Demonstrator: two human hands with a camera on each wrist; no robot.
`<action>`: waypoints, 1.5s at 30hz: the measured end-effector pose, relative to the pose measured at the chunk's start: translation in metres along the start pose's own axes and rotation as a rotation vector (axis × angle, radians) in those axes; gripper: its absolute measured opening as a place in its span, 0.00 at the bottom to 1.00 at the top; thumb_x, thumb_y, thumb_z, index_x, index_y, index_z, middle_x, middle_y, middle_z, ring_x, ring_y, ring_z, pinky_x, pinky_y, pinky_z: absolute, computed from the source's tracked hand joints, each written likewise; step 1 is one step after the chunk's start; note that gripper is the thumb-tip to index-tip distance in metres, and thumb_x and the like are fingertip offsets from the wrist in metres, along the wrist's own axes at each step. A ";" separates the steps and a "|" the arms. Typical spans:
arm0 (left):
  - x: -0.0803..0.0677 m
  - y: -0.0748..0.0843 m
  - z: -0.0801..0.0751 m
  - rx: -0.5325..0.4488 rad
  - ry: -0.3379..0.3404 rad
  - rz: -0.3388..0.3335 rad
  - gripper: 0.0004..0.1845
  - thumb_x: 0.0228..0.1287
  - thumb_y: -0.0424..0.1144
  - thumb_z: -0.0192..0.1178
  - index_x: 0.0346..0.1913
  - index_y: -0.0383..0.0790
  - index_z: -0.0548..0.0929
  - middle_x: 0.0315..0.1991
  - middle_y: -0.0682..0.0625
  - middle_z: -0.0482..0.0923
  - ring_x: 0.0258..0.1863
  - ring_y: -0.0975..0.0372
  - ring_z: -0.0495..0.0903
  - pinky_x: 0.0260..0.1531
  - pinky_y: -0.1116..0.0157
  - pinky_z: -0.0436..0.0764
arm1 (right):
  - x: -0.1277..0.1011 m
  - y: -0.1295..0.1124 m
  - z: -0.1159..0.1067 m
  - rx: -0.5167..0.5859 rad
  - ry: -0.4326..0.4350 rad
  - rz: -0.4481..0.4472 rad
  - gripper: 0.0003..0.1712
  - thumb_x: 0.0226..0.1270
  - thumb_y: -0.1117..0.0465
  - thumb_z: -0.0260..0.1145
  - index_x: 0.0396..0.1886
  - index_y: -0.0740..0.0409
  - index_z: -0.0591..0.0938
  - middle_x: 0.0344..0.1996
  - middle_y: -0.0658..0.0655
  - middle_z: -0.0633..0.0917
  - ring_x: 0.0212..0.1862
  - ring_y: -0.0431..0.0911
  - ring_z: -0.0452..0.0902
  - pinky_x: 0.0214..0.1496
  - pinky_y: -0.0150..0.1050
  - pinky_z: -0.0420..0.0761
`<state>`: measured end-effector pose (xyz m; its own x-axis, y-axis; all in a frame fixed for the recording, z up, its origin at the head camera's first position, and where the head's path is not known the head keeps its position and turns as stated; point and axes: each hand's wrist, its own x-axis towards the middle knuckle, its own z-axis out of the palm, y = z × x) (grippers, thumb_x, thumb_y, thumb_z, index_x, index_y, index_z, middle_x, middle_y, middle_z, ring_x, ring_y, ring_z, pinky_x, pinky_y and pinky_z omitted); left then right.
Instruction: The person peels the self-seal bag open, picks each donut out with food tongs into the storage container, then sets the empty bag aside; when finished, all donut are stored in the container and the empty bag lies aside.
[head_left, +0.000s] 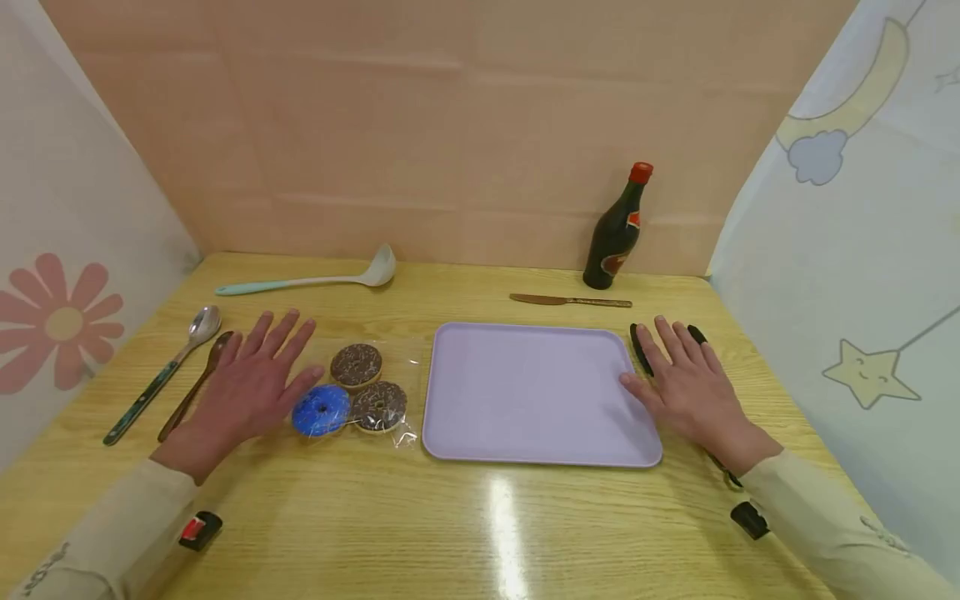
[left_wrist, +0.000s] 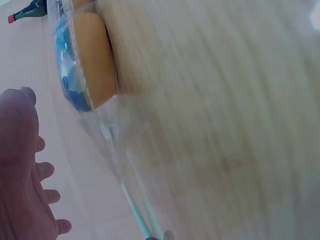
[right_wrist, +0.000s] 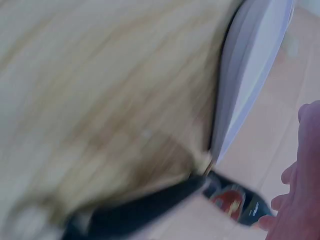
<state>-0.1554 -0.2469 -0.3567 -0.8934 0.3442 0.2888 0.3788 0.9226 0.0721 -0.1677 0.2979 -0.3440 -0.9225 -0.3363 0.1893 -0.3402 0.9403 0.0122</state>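
My left hand (head_left: 251, 383) is held palm down over the left side of the table, fingers straight and spread, holding nothing. Partly beneath it lies a dark wooden spoon (head_left: 197, 392). To its right, a clear bag holds a blue doughnut (head_left: 321, 410) and two brown sprinkled doughnuts (head_left: 379, 407); the thumb overlaps the bag's edge in the head view. My right hand (head_left: 686, 387), also spread and holding nothing, is by the right edge of a lilac tray (head_left: 525, 392). Mostly hidden under it is a black two-tipped utensil (head_left: 642, 350) resembling tongs, with a ring at its near end.
Behind the tray lie a copper-coloured knife (head_left: 570, 301) and an upright dark bottle (head_left: 615, 237) with a red cap. A white ladle (head_left: 322, 281) with a mint handle lies at the back left. A metal spoon (head_left: 165, 371) is at far left. Cloth walls enclose the table.
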 end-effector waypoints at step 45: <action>0.001 0.010 0.022 -0.493 0.188 0.041 0.03 0.52 0.31 0.70 0.30 0.35 0.88 0.26 0.57 0.76 0.21 0.68 0.73 0.18 0.68 0.72 | 0.043 -0.248 0.036 0.492 0.051 -0.588 0.05 0.65 0.59 0.66 0.34 0.52 0.87 0.30 0.45 0.81 0.31 0.36 0.71 0.33 0.25 0.70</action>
<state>-0.1576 -0.2337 -0.3773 -0.8339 0.2990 0.4639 0.5215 0.7023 0.4846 -0.1301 0.0481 -0.3746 -0.5589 -0.7598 0.3321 -0.8253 0.4711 -0.3112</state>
